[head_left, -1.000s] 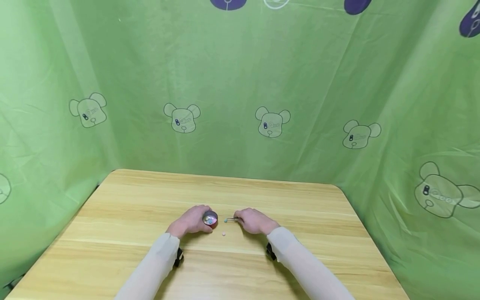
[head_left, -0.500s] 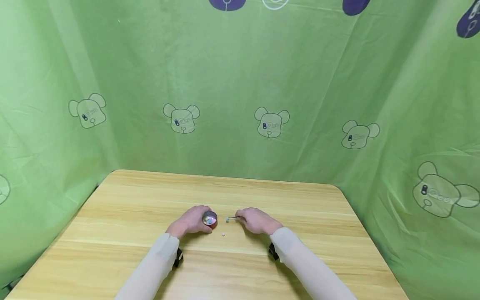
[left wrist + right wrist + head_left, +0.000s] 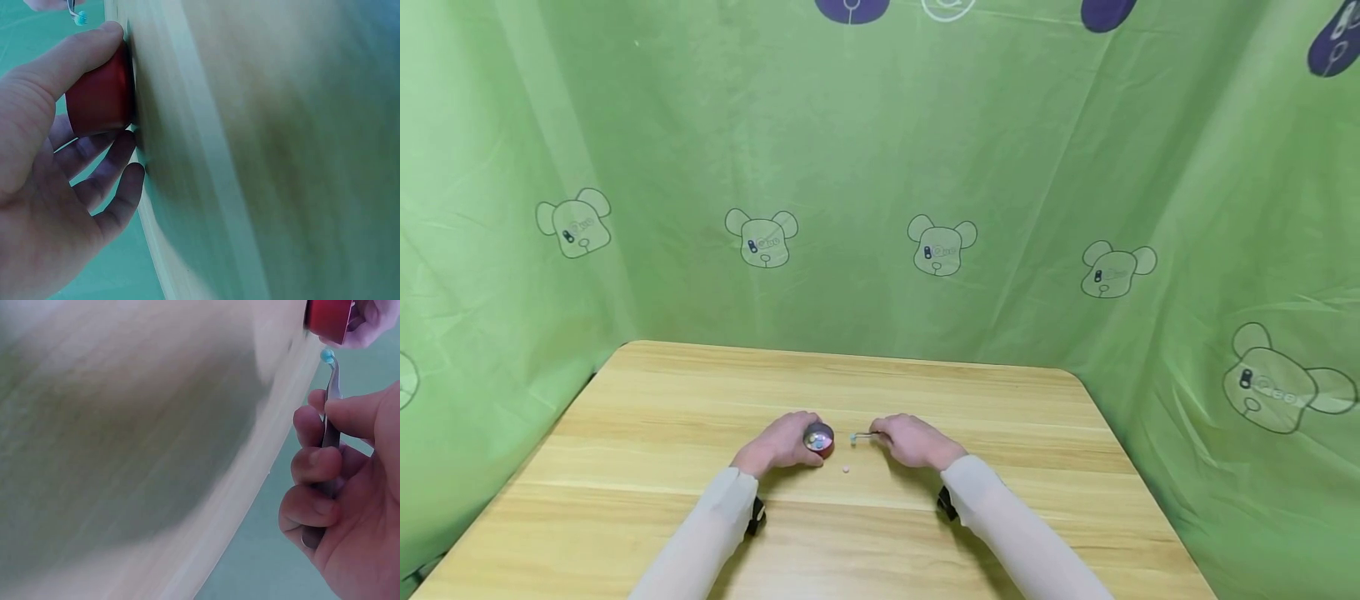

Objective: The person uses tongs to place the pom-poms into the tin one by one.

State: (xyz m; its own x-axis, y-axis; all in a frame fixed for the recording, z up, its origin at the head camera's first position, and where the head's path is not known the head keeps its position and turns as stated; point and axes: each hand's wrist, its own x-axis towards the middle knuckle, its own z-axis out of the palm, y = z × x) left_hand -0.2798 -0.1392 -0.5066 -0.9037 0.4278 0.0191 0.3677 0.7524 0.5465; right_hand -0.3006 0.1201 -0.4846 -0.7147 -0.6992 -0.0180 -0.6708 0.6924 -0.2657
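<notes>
My left hand (image 3: 784, 440) holds a small round red cup (image 3: 100, 100), thumb on one side and fingers around the other. The cup stands upright on the table, and several pale and blue beads (image 3: 818, 443) show inside it in the head view. In my right hand (image 3: 913, 441) is a pair of bent-tip metal tweezers (image 3: 334, 387), gripped between thumb and curled fingers. Their tips pinch a light blue bead (image 3: 327, 356), held a short way to the right of the cup. A pale pink bead (image 3: 846, 469) lies on the table in front, between the hands.
The wooden table (image 3: 880, 542) has a light grain and rounded far corners. A green curtain (image 3: 850, 308) printed with bear heads hangs behind it and along both sides. Each wrist wears a black strap device (image 3: 947, 503).
My right hand has shifted slightly right and away from me, with the tweezers and blue bead. The left hand and cup have stayed in place.
</notes>
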